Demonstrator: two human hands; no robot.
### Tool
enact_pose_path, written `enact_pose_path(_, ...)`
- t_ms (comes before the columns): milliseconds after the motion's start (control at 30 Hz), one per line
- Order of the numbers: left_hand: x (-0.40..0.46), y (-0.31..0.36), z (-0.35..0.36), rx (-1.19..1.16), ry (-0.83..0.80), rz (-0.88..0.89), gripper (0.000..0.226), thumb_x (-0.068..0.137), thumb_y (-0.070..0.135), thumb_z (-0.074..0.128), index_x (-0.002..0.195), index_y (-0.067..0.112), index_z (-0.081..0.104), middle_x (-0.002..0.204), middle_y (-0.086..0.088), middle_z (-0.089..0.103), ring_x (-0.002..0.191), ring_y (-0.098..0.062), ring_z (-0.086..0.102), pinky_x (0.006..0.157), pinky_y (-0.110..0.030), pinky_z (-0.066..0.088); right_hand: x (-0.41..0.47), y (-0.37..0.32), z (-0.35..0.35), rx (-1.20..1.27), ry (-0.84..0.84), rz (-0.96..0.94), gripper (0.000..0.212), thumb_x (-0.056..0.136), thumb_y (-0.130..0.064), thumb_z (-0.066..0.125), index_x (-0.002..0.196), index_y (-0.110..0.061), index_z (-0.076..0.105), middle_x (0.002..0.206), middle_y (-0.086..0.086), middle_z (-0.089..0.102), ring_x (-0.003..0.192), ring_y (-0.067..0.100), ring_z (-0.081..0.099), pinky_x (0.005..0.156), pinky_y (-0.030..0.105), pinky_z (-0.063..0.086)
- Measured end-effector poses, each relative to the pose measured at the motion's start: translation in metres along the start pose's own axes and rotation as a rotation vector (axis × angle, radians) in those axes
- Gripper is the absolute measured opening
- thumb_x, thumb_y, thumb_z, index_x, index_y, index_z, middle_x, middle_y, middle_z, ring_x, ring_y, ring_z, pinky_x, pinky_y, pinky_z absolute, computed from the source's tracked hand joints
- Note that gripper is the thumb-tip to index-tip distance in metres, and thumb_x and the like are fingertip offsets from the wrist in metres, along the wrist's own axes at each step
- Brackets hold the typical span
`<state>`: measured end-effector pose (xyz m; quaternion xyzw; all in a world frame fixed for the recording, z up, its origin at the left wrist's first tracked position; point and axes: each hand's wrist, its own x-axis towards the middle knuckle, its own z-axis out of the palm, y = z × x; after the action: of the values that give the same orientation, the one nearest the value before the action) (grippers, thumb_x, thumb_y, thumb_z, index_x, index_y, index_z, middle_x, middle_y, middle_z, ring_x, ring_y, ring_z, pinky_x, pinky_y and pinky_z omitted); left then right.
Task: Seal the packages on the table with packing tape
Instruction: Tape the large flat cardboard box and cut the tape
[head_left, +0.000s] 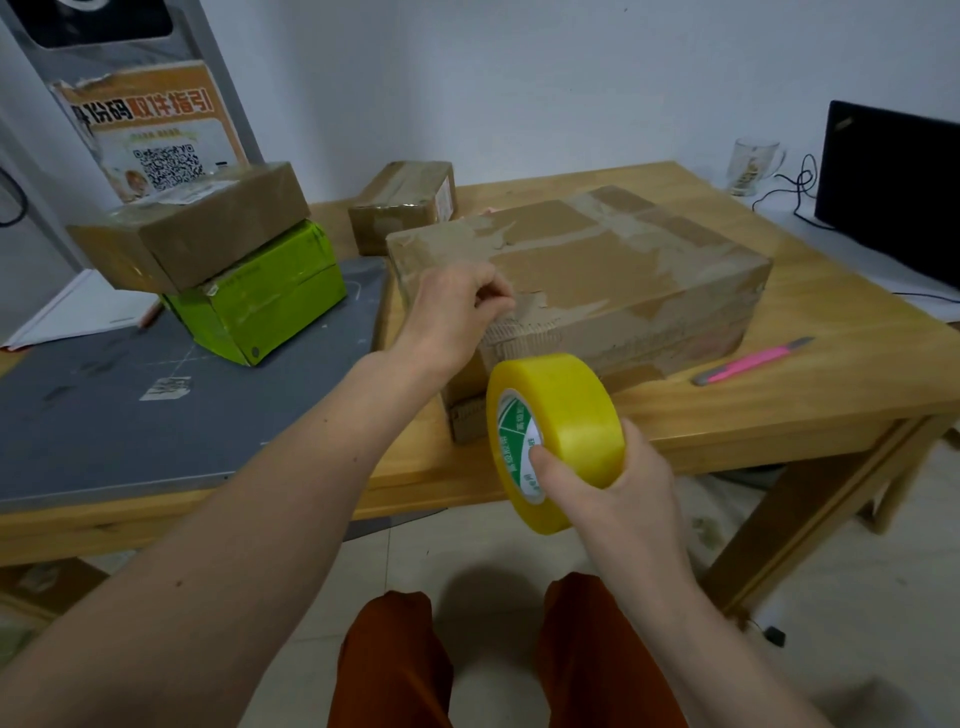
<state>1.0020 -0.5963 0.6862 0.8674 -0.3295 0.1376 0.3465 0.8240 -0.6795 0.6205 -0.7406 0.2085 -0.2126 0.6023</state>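
- The left hand (457, 306) is pressing curled fingertips (496, 296) against the near top edge of the large cardboard box (597, 280), seemingly pinching or pinning a tape end there; the clear tape itself is too faint to confirm.
- The right hand (613, 488) is gripping the yellow tape roll (553, 436), thumb inside the core, holding it just in front of the box, probably to draw tape taut.
- The roll's green-and-white core label is carrying Chinese characters too small to read.
- The box is lying on the wooden table (779, 405), near its front edge.
- Three smaller parcels (208, 228) are waiting behind, beside an orange poster (150, 119) showing a QR code and "取件指引".
- A pink utility knife (753, 361) is lying within reach, likely for cutting.
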Motion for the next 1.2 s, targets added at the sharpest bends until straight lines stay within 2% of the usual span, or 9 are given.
enact_pose_path(233,0.003,-0.008,0.003,-0.012,-0.011,-0.014,0.008,0.088,0.012,0.07,0.094,0.015,0.075,0.077,0.02,0.055,0.07,0.009,0.05,0.066,0.001,0.038,0.002,0.001,0.004,0.054,-0.021,0.011,0.034,0.063,-0.04,0.08,0.088,-0.023,0.063,0.079,-0.004,0.07,0.071,0.011,0.068,0.061,0.036,0.059)
enact_pose_path(367,0.005,-0.007,0.001,0.016,0.001,0.019,0.011,0.087,0.012,0.071,0.097,0.012,0.076,0.085,0.012,0.061,0.07,0.009,0.049,0.066,0.002,0.037,0.0,-0.003,0.002,0.086,-0.031,0.0,0.038,0.06,-0.044,0.078,0.088,-0.024,0.064,0.08,-0.004,0.07,0.072,0.011,0.068,0.06,0.034,0.059)
enact_pose_path(533,0.011,-0.011,-0.002,-0.025,-0.039,-0.077,0.011,0.088,0.016,0.07,0.098,0.018,0.074,0.082,0.016,0.059,0.072,0.005,0.052,0.065,-0.008,0.041,0.005,-0.01,0.001,0.082,-0.039,0.006,0.034,0.064,-0.041,0.081,0.088,-0.023,0.064,0.08,-0.003,0.07,0.072,0.012,0.068,0.063,0.038,0.059)
enact_pose_path(767,0.012,-0.017,0.001,-0.064,-0.056,-0.131,0.008,0.087,0.018,0.071,0.091,0.024,0.074,0.077,0.021,0.058,0.072,0.004,0.053,0.064,-0.012,0.04,0.007,-0.012,0.005,0.094,-0.049,-0.013,0.03,0.065,-0.035,0.082,0.085,-0.022,0.063,0.078,-0.008,0.069,0.065,0.011,0.067,0.055,0.03,0.056)
enact_pose_path(900,0.01,-0.02,0.003,-0.055,-0.049,-0.121,0.008,0.086,0.018,0.073,0.088,0.026,0.072,0.083,0.019,0.057,0.078,0.001,0.054,0.078,-0.021,0.047,0.009,-0.011,0.007,0.104,-0.076,0.017,0.031,0.064,-0.038,0.08,0.086,-0.025,0.063,0.081,-0.013,0.069,0.071,0.009,0.068,0.059,0.032,0.058)
enact_pose_path(1000,0.007,-0.021,0.008,0.032,0.013,-0.162,0.009,0.08,0.025,0.078,0.087,0.028,0.072,0.119,0.004,0.048,0.116,-0.017,0.046,0.103,-0.037,0.041,0.01,-0.009,0.009,0.119,-0.079,0.036,0.031,0.064,-0.037,0.08,0.087,-0.025,0.063,0.083,-0.013,0.07,0.074,0.011,0.069,0.062,0.035,0.059)
enact_pose_path(1100,0.011,-0.027,0.008,0.142,0.03,-0.328,0.056,0.074,0.043,0.081,0.124,0.028,0.061,0.155,-0.003,0.021,0.141,-0.029,0.02,0.115,-0.048,0.025,0.011,-0.008,0.009,0.118,-0.078,0.034,0.03,0.065,-0.038,0.081,0.087,-0.027,0.064,0.082,-0.015,0.069,0.074,0.009,0.069,0.062,0.035,0.06)
enact_pose_path(1167,0.017,-0.031,0.002,0.001,0.021,-0.582,0.092,0.069,0.045,0.084,0.143,0.02,0.037,0.154,-0.006,0.021,0.141,-0.029,0.023,0.114,-0.05,0.029,0.011,-0.007,0.009,0.122,-0.086,0.04,0.034,0.062,-0.043,0.079,0.088,-0.027,0.064,0.083,-0.013,0.07,0.074,0.01,0.069,0.062,0.036,0.06)
enact_pose_path(1200,0.018,-0.033,-0.001,-0.063,0.06,-0.665,0.09,0.07,0.043,0.084,0.142,0.019,0.036,0.15,-0.007,0.028,0.138,-0.027,0.029,0.112,-0.049,0.034,0.011,-0.007,0.009,0.125,-0.088,0.041,0.035,0.062,-0.043,0.079,0.089,-0.027,0.064,0.083,-0.011,0.07,0.075,0.011,0.069,0.062,0.036,0.06)
